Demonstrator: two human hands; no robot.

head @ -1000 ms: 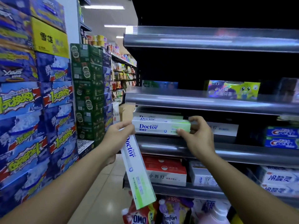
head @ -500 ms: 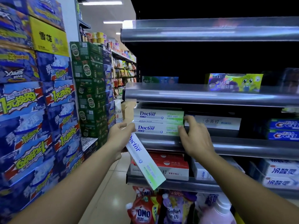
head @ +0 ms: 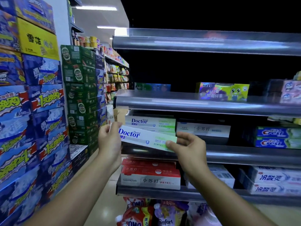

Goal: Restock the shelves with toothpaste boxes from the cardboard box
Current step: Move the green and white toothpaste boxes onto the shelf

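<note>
Moved: long white-and-green Doctor toothpaste box (head: pixel 147 139) swung up from hanging to near level, right hand now on it.
Left hand (head: pixel 109 141): grasping box's left end.
Right hand (head: pixel 189 146): pinching its right end.
Box: between both hands, before stacked Doctor boxes (head: pixel 150 123) on grey metal shelf (head: pixel 244 154).

Tall stacks of blue printed cardboard cases (head: pixel 31 121) fill the left side, with a yellow case (head: pixel 38 40) on top of them. Beside them stand dark green beer cartons (head: pixel 79 88). At the bottom, red OMO detergent pouches (head: pixel 135 212) sit beside a purple Comfort pouch (head: pixel 169 214). The glossy tiled floor (head: pixel 101 203) reflects light.
</note>
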